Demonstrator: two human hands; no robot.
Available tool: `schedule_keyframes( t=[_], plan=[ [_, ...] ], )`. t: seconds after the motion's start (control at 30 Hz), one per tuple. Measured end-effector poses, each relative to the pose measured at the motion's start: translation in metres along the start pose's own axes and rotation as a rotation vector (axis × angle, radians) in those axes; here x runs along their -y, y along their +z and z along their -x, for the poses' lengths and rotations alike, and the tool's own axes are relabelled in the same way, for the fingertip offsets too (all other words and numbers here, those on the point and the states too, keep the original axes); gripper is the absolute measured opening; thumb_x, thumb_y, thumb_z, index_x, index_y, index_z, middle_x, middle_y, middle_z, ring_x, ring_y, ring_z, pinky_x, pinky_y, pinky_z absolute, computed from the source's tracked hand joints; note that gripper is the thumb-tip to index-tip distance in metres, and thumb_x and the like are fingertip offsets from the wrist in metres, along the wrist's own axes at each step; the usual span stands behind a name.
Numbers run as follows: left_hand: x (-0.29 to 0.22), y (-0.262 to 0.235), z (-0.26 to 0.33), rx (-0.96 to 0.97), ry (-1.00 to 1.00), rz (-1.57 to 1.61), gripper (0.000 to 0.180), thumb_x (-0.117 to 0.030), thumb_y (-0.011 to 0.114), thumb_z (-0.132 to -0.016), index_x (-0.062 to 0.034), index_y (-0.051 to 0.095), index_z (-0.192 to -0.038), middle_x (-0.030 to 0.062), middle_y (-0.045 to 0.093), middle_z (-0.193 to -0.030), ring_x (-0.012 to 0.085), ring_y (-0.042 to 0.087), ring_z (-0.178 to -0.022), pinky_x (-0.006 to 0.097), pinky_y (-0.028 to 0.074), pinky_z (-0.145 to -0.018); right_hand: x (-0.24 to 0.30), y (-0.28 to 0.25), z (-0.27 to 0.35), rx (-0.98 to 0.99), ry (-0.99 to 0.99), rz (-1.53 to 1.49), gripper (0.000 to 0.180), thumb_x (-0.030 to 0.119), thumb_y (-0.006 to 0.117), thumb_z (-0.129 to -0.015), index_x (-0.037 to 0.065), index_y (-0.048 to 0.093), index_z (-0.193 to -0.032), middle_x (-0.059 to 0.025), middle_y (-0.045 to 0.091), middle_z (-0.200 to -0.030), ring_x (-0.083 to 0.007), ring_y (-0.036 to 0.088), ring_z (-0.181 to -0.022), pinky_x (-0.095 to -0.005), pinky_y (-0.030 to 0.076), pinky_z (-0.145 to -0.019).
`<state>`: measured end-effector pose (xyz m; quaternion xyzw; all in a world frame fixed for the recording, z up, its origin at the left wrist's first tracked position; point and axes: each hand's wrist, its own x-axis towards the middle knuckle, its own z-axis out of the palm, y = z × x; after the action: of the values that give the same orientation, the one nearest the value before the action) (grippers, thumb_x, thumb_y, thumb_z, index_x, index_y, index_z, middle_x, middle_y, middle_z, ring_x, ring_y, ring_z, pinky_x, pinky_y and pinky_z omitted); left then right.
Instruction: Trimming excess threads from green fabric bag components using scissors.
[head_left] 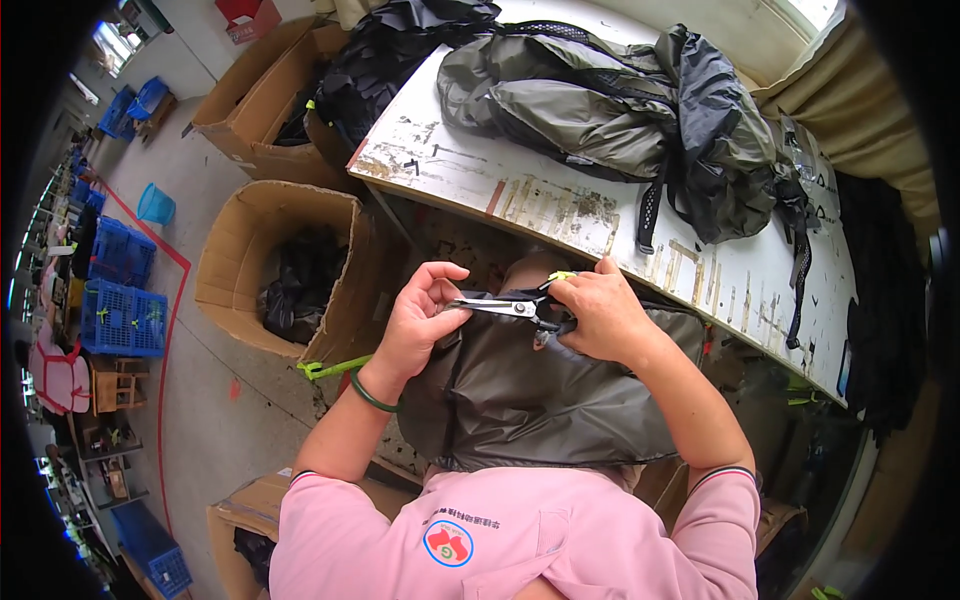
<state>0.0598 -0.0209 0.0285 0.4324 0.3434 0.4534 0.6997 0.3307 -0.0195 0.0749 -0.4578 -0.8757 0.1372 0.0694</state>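
Note:
A grey, slightly shiny fabric piece (560, 410) with dark seams lies draped over my lap. My right hand (605, 312) is closed around the dark handles of a pair of scissors (500, 308), their silver blades pointing left. A small yellow-green bit (562, 275) shows at the fingers of that hand. Facing it, my left hand (428, 312) pinches the dark edge of the fabric right by the scissor tips, thumb against forefinger. How much fabric sits between those fingertips is hidden. A dark green bangle circles my left wrist.
Ahead stands a worn white table (450, 160) carrying a heap of grey and black fabric (600, 110) with black straps. On the left are cardboard boxes (225, 265) holding dark material. Farther left sit blue crates (125, 318) and a blue bucket (156, 204). A beige curtain (870, 110) hangs at right.

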Motion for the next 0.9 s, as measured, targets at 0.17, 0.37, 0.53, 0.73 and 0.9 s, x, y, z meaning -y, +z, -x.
schedule_keyframes(
  t=[0.17,0.37,0.53,0.73,0.9],
  plan=[
    [0.001,-0.001,0.0,0.013,0.002,0.022,0.046,0.009,0.066,-0.081,-0.0039,0.052,-0.123,0.0009,0.059,-0.092,0.0073,0.057,-0.086,0.019,0.045,-0.081,-0.003,0.007,0.003,-0.037,-0.027,-0.05,0.046,0.044,0.081,-0.07,0.008,0.054,-0.078,-0.0065,0.061,-0.073,-0.027,0.062,-0.076,-0.0369,0.037,-0.074],
    [0.001,-0.001,-0.001,0.008,-0.02,0.032,0.046,0.009,0.067,-0.081,-0.0039,0.053,-0.123,0.0009,0.059,-0.092,0.0075,0.058,-0.087,0.019,0.046,-0.081,-0.005,0.011,0.004,0.011,0.001,-0.068,0.046,0.044,0.082,-0.07,0.008,0.054,-0.077,-0.0069,0.061,-0.072,-0.028,0.061,-0.074,-0.0371,0.036,-0.072],
    [0.001,-0.001,0.0,0.016,-0.016,0.04,0.045,0.009,0.066,-0.081,-0.0042,0.053,-0.122,0.0005,0.059,-0.091,0.0073,0.058,-0.086,0.019,0.045,-0.081,0.001,0.003,0.005,-0.007,-0.009,-0.1,0.046,0.044,0.082,-0.068,0.008,0.055,-0.078,-0.0066,0.06,-0.072,-0.0274,0.061,-0.075,-0.0371,0.035,-0.072],
    [0.002,0.001,0.001,0.022,-0.002,0.029,0.044,0.009,0.066,-0.082,-0.0047,0.054,-0.122,-0.0003,0.058,-0.092,0.0054,0.056,-0.084,0.018,0.045,-0.077,0.002,0.0,0.005,-0.045,-0.03,-0.138,0.047,0.045,0.083,-0.066,0.009,0.055,-0.078,-0.0057,0.057,-0.071,-0.0262,0.061,-0.076,-0.0369,0.035,-0.072],
    [0.0,0.0,0.001,0.035,-0.005,0.024,0.044,0.008,0.066,-0.083,-0.0051,0.054,-0.123,-0.0007,0.058,-0.092,0.0039,0.055,-0.082,0.016,0.044,-0.073,-0.002,0.006,0.005,0.017,-0.016,-0.119,0.043,0.04,0.083,-0.067,0.009,0.055,-0.078,-0.0048,0.059,-0.068,-0.026,0.06,-0.071,-0.0359,0.035,-0.071]
  ],
)
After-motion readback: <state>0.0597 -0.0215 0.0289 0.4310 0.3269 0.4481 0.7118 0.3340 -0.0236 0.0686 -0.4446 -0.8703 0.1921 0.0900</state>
